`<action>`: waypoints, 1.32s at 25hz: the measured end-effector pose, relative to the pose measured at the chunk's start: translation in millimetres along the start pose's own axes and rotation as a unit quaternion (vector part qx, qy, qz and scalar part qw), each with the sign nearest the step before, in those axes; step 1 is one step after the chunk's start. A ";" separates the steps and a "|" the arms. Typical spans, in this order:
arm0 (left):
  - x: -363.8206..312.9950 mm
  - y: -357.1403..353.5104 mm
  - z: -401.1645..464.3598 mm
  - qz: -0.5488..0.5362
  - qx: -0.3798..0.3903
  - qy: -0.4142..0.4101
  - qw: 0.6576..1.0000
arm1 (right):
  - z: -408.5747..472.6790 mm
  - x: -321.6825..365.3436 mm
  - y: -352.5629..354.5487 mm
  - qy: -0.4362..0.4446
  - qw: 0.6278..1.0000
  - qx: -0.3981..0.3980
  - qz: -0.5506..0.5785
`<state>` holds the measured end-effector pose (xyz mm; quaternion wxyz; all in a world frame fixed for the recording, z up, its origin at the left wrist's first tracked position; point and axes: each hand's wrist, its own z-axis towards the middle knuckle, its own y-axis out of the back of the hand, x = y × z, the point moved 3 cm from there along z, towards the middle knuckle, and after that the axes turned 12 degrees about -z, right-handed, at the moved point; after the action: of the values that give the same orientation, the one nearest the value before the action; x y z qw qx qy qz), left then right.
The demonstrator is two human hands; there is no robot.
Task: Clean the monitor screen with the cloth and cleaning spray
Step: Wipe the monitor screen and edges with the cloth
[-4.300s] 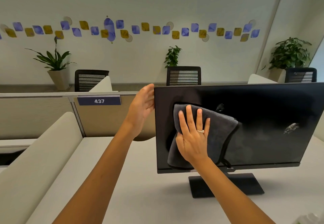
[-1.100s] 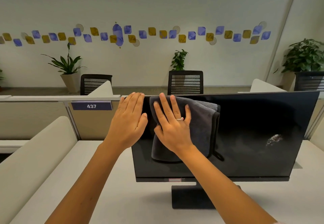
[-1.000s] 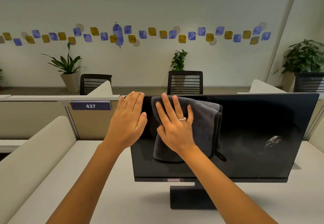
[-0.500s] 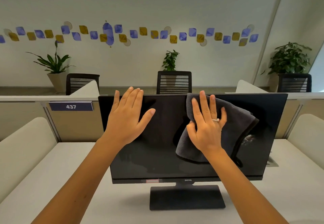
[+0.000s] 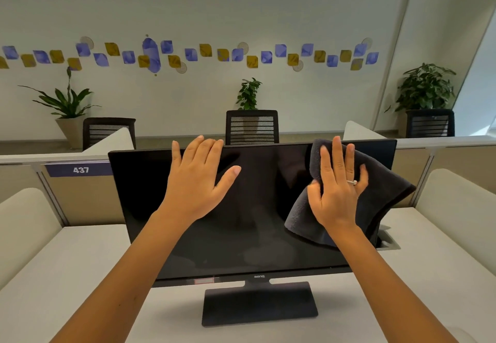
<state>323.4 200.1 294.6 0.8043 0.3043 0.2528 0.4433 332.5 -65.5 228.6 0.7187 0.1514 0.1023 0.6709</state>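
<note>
My right hand (image 5: 336,195) presses the grey cloth (image 5: 375,197) flat against the monitor screen (image 5: 241,221) near its upper right corner, grip spread wide over the fabric. My left hand (image 5: 197,181), open-palmed, braces the top edge. Pressing too hard could tip the monitor backward on the bench (image 5: 67,275).

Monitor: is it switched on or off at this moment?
Apparently off: the monitor screen is uniformly black with only faint reflections, no image. No lit power indicator is discernible.
</note>
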 end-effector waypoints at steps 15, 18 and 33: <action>-5.5 -11.6 0.2 -0.009 -0.091 0.007 0.996 | 9.0 -82.2 -0.8 -0.152 0.987 0.046 0.014; -5.2 -12.2 0.4 -0.010 -0.088 0.006 0.996 | 7.3 -79.1 -1.3 -0.168 0.984 0.058 0.026; 0.2 -12.5 -2.4 -0.027 -0.084 0.003 0.996 | -53.7 -63.6 -14.3 -0.169 0.982 0.061 0.054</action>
<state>328.9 195.7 284.0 0.8382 0.2271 0.2252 0.4417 322.0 -125.2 169.8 0.6782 0.3111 0.0119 0.6657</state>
